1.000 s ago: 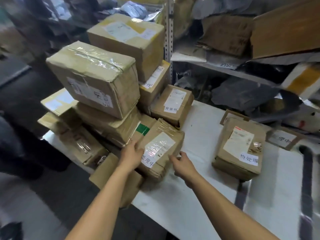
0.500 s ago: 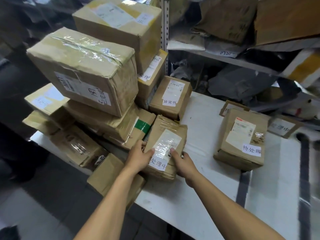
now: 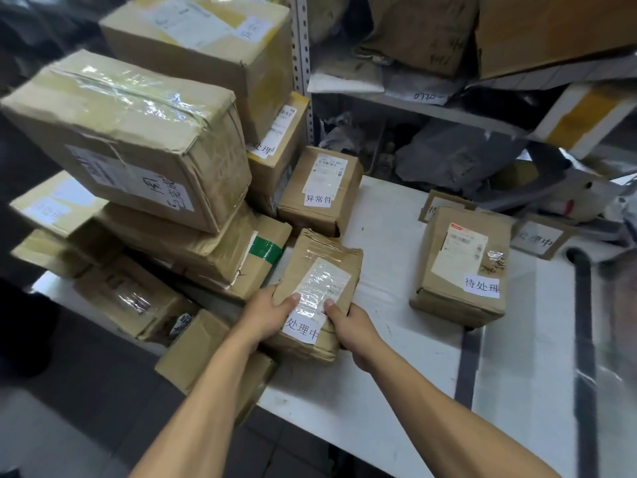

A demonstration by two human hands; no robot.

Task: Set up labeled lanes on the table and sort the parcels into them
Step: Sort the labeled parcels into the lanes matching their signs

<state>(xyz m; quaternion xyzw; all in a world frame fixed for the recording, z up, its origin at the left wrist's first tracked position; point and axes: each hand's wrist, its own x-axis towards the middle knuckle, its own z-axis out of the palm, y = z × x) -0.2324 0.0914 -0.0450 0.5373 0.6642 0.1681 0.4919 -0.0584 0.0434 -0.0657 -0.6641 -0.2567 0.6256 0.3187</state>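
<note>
A small brown parcel (image 3: 322, 267) with a white tag reading 处理中 lies near the front of the white table (image 3: 386, 391). My left hand (image 3: 267, 313) grips its left side, thumb on top. My right hand (image 3: 350, 326) grips its right side, thumb on the label. Behind it sits a small parcel tagged 异常件 (image 3: 320, 189). To the right lies a parcel tagged 待处理 (image 3: 460, 267). A cardboard lane label reading 处理中 (image 3: 537, 238) lies at the right rear; another lane label (image 3: 436, 205) is half hidden behind the right parcel.
A tall pile of taped cartons (image 3: 138, 139) fills the table's left side, and one box (image 3: 206, 357) overhangs the front edge. Dark tape strips (image 3: 582, 339) run across the table at the right. Shelves (image 3: 431, 108) crammed with bags and boxes stand behind.
Both hands closed in from beside the 处理中 parcel and took hold of its two sides, thumbs on top. The view has drawn closer to the pile.
</note>
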